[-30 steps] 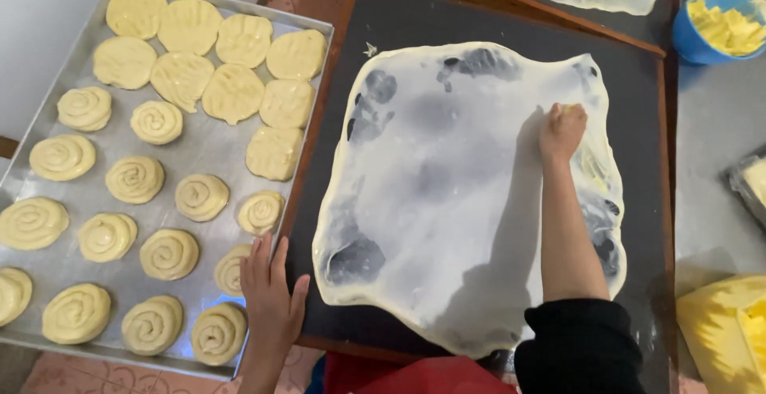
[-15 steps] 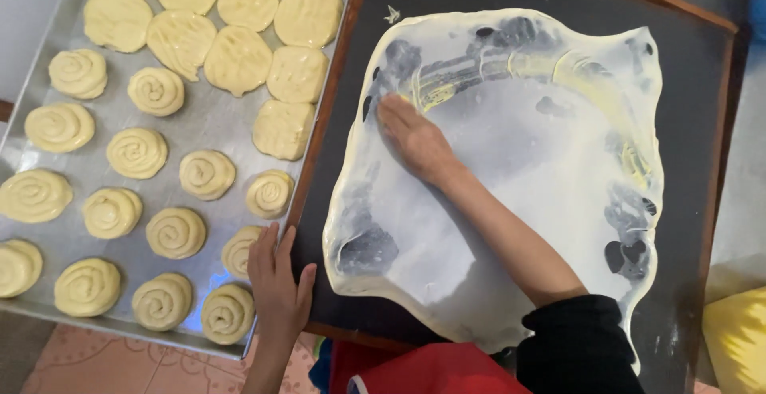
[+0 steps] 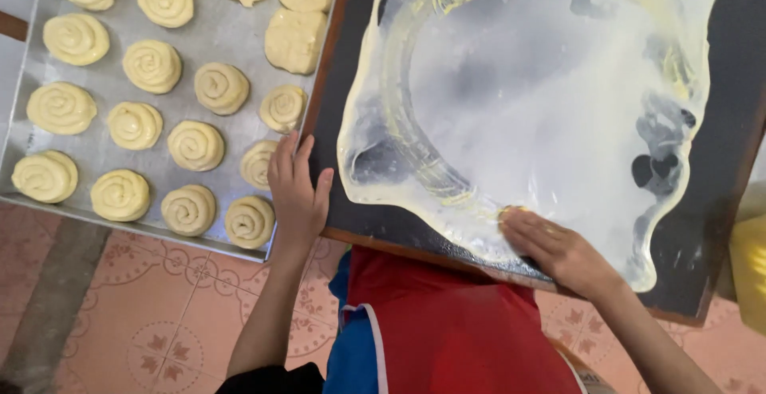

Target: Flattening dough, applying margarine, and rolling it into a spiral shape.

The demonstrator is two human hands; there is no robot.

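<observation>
Head view, looking straight down. My right hand [image 3: 554,249] lies flat, fingers together and stretched out, palm down on the near edge of the thin dough sheet [image 3: 542,106]; it grips nothing, just presses and smears a yellowish fat. My left hand [image 3: 297,190] is open too, fingers spread, resting on the near left corner of the dark board [image 3: 722,134], steadying it, w/ nothing held.

Dough sheet runs from under the right hand away and to both sides, nearly see-through, dark board showing thru in patches. A ring-shaped greasy streak curves from the right fingertips round past the left hand's side. Left of the left hand sits a metal tray [image 3: 231,39] of coiled dough spirals [image 3: 195,145], the closest ones just beside my left fingers. Below both hands: red apron [image 3: 447,330], tiled floor [image 3: 159,314].

To do this well, I'd say: keep the palm flat, light pressure, even coat out to the edges, don't drag hard where it's thinnest or it may tear.

Hard to tell: whether the dark patches are holes or just thin spots. Far edge of sheet and tray top are cut off; yellow thing beyond the right hand, at frame edge, unclear.
</observation>
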